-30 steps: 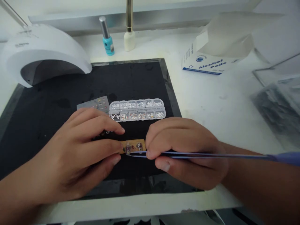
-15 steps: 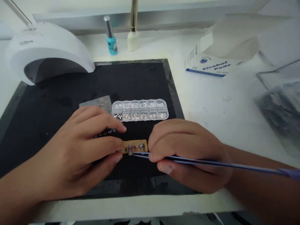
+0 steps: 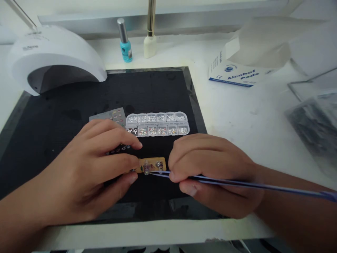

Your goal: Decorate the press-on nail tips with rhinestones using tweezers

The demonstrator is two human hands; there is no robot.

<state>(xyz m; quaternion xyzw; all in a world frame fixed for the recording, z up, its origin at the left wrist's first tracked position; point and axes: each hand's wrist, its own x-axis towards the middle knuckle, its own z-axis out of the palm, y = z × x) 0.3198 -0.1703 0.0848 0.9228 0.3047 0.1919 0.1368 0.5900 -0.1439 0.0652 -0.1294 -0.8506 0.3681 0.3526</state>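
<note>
Between thumb and middle finger, my left hand grips the left end of a small yellow-brown strip, its index finger raised above. Small decorated pieces sit on the strip, one near its middle and another by its right end. My right hand is closed around long thin bluish tweezers, whose tips touch or nearly touch the lower edge of the middle piece. Behind the strip lies a clear compartment case of small gems. A grey sticker sheet is partly hidden by my left hand.
A white lamp stands back left on the black mat. Behind the mat are a turquoise bottle and a cream bottle. An open alcohol pads box and a plastic bag are at right.
My right hand and the tweezers have shifted very slightly to the right. My left hand and the strip look unmoved.
</note>
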